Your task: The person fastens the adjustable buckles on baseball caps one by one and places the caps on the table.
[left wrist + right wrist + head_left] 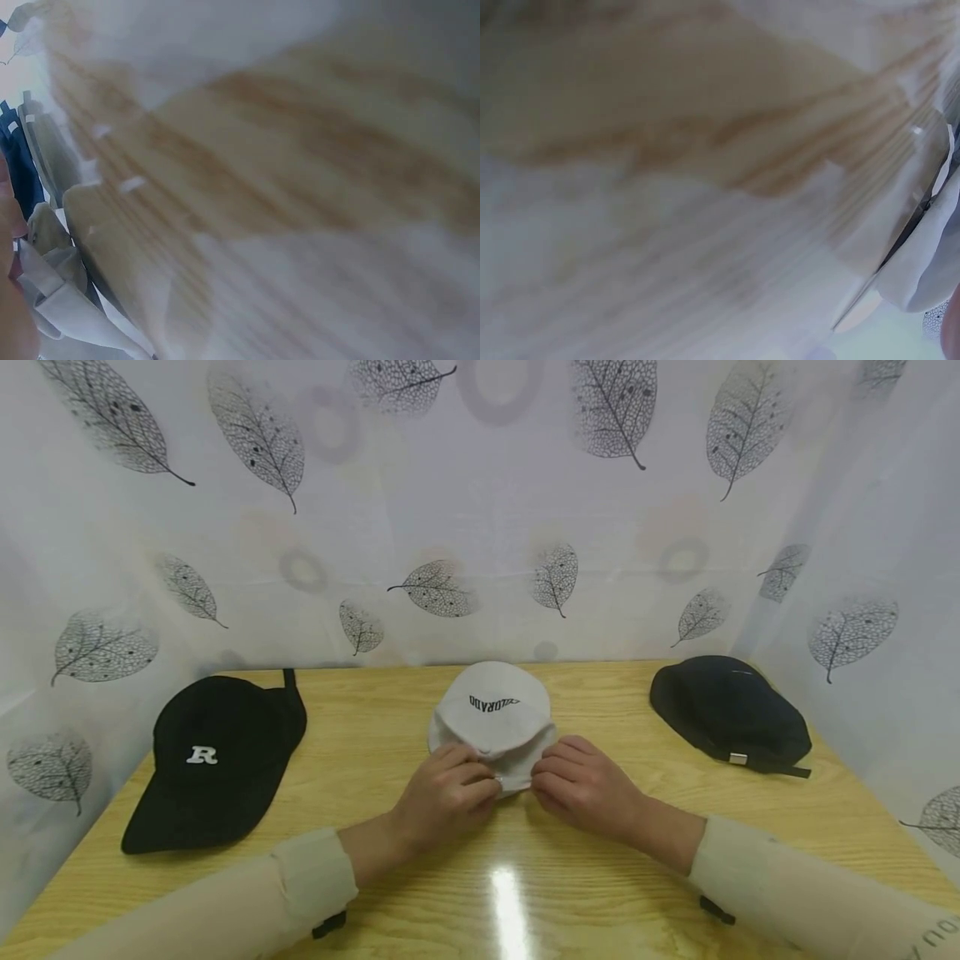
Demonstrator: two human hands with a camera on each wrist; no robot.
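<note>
A white cap with dark "COLORADO" lettering stands at the middle of the table, its crown toward the back and its opening edge toward me. My left hand pinches the near left part of that edge with curled fingers. On the near right, my right hand grips the edge in the same way. Part of the cap's edge is hidden behind the fingers. White folds of the cap show beside a fingertip in the left wrist view. The right wrist view catches some of the white cap at its right border.
A black cap with a white "R" lies on the left of the wooden table, brim toward me. Another dark cap with a small metal buckle lies at the right. Leaf-patterned cloth hangs behind and along both sides.
</note>
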